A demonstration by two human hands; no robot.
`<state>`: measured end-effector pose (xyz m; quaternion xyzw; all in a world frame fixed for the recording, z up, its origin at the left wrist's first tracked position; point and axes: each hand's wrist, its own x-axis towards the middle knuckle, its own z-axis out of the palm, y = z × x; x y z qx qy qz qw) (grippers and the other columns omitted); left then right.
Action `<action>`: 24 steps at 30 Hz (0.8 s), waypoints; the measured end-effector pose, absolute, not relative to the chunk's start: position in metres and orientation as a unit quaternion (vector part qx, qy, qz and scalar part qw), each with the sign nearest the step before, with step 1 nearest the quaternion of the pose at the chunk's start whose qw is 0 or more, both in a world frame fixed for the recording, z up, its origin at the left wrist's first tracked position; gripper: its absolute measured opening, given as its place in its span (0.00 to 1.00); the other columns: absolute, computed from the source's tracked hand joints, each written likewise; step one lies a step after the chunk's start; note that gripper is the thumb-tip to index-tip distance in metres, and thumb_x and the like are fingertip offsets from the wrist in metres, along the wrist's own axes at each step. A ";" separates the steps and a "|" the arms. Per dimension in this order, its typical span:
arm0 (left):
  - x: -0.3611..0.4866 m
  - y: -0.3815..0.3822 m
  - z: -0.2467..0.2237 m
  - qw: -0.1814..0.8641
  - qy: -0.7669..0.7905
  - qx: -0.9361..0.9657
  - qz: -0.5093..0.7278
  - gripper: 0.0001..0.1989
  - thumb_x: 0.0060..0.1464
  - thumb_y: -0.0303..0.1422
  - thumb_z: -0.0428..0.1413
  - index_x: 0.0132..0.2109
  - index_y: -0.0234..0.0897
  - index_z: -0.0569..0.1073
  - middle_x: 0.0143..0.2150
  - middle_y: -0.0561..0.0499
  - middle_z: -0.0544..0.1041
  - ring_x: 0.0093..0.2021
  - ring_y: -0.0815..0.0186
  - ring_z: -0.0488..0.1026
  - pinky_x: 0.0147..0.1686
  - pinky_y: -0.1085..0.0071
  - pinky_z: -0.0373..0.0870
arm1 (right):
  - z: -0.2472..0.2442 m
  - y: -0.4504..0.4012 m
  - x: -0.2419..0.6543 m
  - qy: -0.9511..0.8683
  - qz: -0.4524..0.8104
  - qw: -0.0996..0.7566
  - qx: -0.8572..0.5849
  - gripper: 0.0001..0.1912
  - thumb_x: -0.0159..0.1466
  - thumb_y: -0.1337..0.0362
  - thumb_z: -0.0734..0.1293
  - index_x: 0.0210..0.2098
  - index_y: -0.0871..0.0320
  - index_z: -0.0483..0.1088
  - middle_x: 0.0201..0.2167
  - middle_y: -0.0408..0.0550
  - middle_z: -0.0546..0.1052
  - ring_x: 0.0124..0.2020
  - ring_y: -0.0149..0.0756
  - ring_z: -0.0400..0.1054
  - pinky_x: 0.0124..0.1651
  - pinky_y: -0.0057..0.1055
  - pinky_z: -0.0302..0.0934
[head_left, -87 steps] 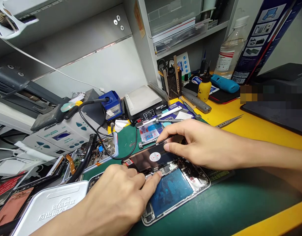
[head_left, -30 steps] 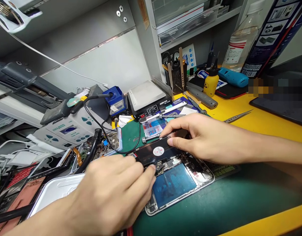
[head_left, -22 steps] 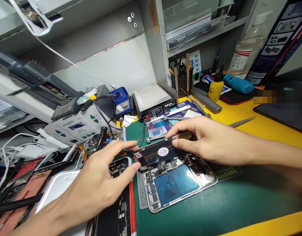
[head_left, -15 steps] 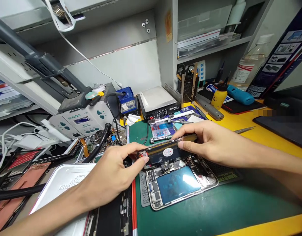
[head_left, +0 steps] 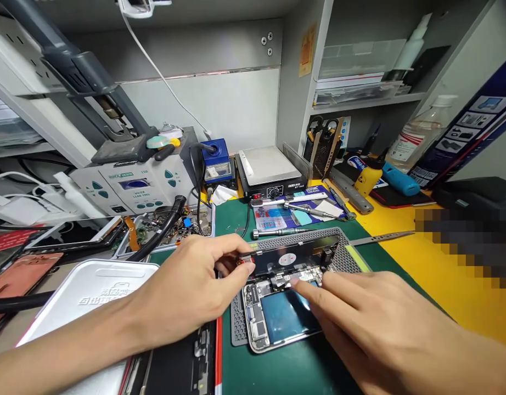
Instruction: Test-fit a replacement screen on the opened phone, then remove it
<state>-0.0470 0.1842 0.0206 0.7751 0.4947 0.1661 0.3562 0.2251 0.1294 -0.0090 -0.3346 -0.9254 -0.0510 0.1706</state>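
A: Where was the screen panel [head_left: 269, 267]?
B: On edge and tilted, at the far side of the phone body [head_left: 259, 315], which lay over the grey perforated mat [head_left: 238, 323], on the green mat [head_left: 245, 373] covering the counter [head_left: 395, 255].
A: And the hands?
B: The left hand [head_left: 206, 277] pinched the panel's left end between thumb and fingers. The right hand [head_left: 372, 318] had its forefinger stretched to the metal parts [head_left: 279, 281] below the panel, seemingly touching. Its thumb was hidden, so I couldn't tell whether it gripped anything.
A: How would the panel have handled?
B: Light and stiff, I judged, but brittle, with a slick dark face. Any twist would have risked cracking it, and the dark ribbon [head_left: 326, 258] near its right end looked easily torn.
A: The best hold?
B: Its edges, as the left hand had it, away from the ribbon. For steadying the phone body, the rim seemed safer than the blue sheet [head_left: 284, 315], which probably dented easily.
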 end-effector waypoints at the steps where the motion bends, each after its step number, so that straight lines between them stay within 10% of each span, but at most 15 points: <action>1: -0.047 0.184 0.021 0.353 0.494 0.777 0.166 0.13 0.64 0.44 0.54 0.41 0.42 0.78 0.32 0.55 0.80 0.31 0.67 0.73 0.30 0.72 0.67 | -0.013 0.130 0.223 -0.928 -0.044 0.152 -0.337 0.20 0.62 0.74 0.63 0.54 0.60 0.70 0.33 0.45 0.75 0.26 0.36 0.64 0.28 0.36 0.50; 14: -0.042 0.184 0.021 0.229 0.458 0.841 0.175 0.09 0.65 0.37 0.52 0.41 0.46 0.77 0.25 0.62 0.76 0.23 0.72 0.68 0.26 0.71 0.61 | -0.020 0.135 0.215 -0.934 -0.037 0.077 -0.346 0.24 0.63 0.72 0.64 0.59 0.60 0.70 0.38 0.47 0.75 0.32 0.39 0.68 0.29 0.37 0.51; 24: -0.051 0.181 0.007 0.194 0.389 0.875 0.212 0.21 0.68 0.29 0.50 0.63 0.57 0.62 0.55 0.63 0.79 0.49 0.72 0.79 0.47 0.74 0.70 | -0.025 0.130 0.218 -0.933 -0.020 0.074 -0.351 0.27 0.64 0.71 0.62 0.62 0.60 0.67 0.43 0.53 0.75 0.33 0.43 0.72 0.30 0.37 0.61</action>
